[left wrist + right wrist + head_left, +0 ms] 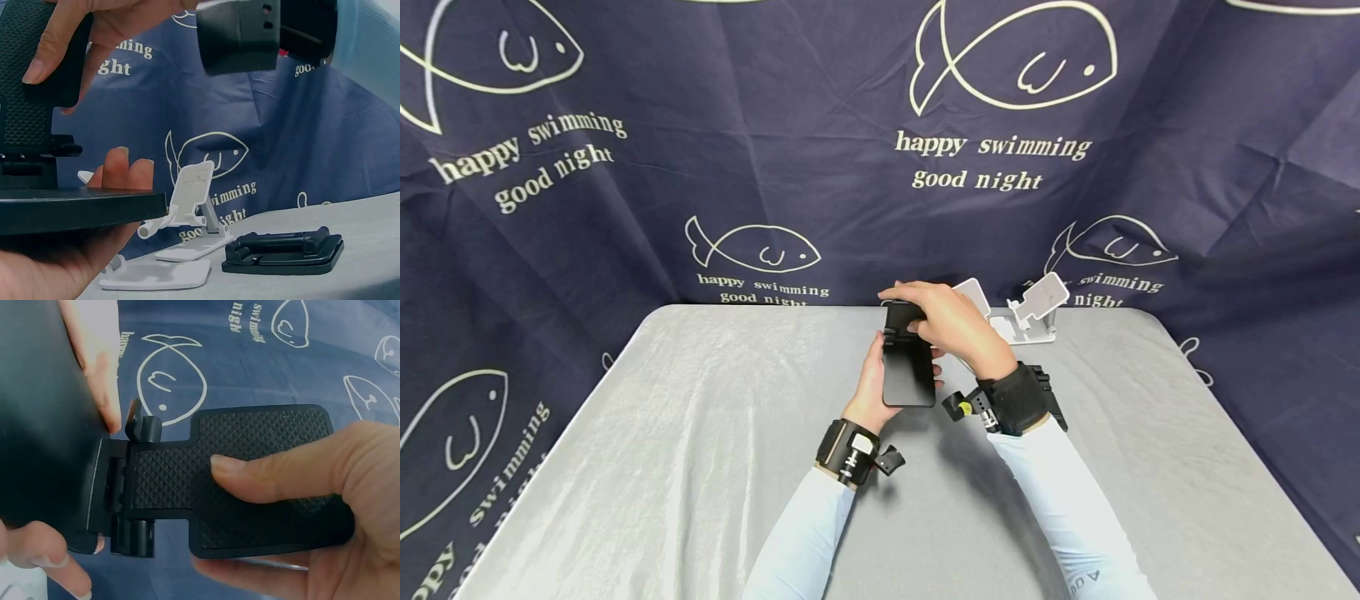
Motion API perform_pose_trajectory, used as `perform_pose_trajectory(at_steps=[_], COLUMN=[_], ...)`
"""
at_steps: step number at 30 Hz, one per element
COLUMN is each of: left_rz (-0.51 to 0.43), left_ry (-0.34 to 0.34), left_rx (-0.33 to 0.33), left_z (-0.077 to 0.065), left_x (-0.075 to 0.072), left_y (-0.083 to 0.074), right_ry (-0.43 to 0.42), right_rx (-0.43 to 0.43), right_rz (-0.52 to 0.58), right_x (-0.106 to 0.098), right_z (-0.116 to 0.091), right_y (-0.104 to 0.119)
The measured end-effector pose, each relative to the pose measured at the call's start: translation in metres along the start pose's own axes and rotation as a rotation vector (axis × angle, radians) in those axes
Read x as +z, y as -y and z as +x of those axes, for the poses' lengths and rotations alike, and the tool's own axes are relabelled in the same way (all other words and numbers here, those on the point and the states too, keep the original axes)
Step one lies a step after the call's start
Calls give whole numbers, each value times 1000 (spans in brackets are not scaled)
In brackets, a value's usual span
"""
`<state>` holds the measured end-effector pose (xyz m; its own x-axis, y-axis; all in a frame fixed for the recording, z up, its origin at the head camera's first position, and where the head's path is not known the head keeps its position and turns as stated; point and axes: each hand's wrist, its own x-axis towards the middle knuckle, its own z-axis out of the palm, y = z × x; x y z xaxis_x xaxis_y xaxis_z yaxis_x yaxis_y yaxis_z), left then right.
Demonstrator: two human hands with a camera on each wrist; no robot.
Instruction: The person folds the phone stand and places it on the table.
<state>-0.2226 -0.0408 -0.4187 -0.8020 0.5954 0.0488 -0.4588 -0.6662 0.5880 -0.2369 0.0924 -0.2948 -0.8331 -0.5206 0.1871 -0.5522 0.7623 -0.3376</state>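
Note:
A black folding phone stand (910,375) is held above the table, its flat base toward the head camera. My left hand (871,390) grips the base from below, thumb along one edge and fingers at the other. My right hand (958,325) pinches the hinged support plate (269,434), with the thumb on its textured face and fingers behind. In the right wrist view, the hinge (134,487) joins the plate to the base, and the plate is swung out from it. The left wrist view shows the plate rising steeply above the base (94,209).
Beyond the right hand, white phone stands (1030,333) stand near the table's back edge. The left wrist view shows one unfolded white stand (192,187), a flat white base (159,275) and a folded black stand (284,255). A dark blue printed curtain (850,167) hangs behind.

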Motion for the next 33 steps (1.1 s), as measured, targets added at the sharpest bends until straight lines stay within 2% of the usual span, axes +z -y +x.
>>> perform_pose_trajectory(at_steps=[12,21,27,33], left_rz=[-17,-1,25,24], left_ry=[-115,-138,-236,-324], left_rx=[5,14,13,11], left_z=[1,-2,-2,-3], left_x=[1,3,5,6], left_y=[-2,-6,-8,-9], right_ry=[-105,-190,-268,-353], right_rx=[-53,-85,-101,-135], right_rz=[-46,-110,-138,-175], right_x=[10,18,29,50], right_z=[2,-2,-10,-17], right_y=[1,5,7,8])
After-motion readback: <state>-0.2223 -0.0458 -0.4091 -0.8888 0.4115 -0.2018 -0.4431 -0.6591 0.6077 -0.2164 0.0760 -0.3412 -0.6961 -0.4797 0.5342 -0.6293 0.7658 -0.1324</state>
